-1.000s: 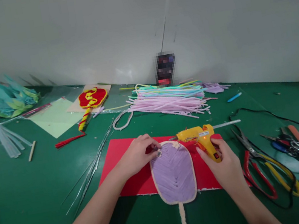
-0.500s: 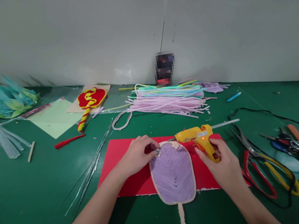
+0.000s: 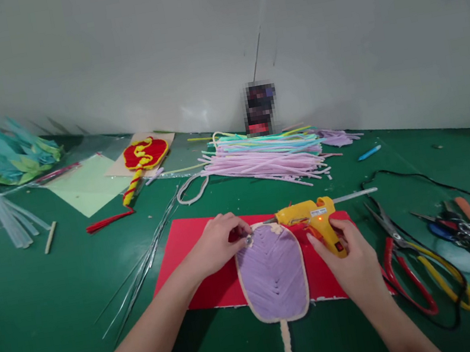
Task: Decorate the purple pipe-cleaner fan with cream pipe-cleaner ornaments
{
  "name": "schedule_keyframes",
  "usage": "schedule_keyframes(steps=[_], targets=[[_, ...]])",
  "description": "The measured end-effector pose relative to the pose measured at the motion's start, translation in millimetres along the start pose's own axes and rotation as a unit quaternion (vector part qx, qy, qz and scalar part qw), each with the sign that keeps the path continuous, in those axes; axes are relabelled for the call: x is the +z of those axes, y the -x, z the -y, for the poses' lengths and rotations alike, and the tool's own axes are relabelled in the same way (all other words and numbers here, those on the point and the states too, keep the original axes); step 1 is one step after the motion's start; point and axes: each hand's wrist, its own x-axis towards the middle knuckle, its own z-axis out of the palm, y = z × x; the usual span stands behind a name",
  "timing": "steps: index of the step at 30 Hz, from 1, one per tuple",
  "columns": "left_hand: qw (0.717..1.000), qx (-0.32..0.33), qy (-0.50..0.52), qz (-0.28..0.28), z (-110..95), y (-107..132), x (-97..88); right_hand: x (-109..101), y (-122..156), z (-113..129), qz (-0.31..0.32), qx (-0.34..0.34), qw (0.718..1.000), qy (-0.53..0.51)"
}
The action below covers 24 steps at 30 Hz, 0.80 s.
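Observation:
A purple fan (image 3: pixel 273 277) with a cream edge and a twisted cream handle (image 3: pixel 288 350) lies partly on a red board (image 3: pixel 324 278). At its upper left rim, my left hand (image 3: pixel 223 241) is closed in a pinch on a small cream ornament with a shiny grey bead (image 3: pixel 249 239). A similar cream ornament (image 3: pixel 276 229) sits at the upper right rim. My right hand (image 3: pixel 351 252) grips the yellow glue gun (image 3: pixel 321 221) by its handle. The gun's nozzle points left, close to the fan's top edge, and a clear glue stick (image 3: pixel 355 195) sticks out of its back.
Red-and-yellow pliers (image 3: pixel 402 247), a black cord (image 3: pixel 434 179) and more tools (image 3: pixel 464 228) lie at right. Pipe cleaners (image 3: pixel 264 162) are heaped behind the board. Wires (image 3: pixel 149 256), a red-and-yellow fan (image 3: pixel 145 155) and glue sticks (image 3: pixel 10 216) lie at left.
Almost nothing differs. The whole view has shifted very slightly, while both hands, the fan and the glue gun keep their places relative to each other.

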Motion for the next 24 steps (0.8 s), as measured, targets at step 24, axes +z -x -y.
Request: schedule_keyframes(steps=[24], targets=[[0.992,-0.012,0.05,-0.115,-3.4,-0.5,2.2,-0.6,-1.1,0.0,-0.002,0.007,1.0,-0.006]])
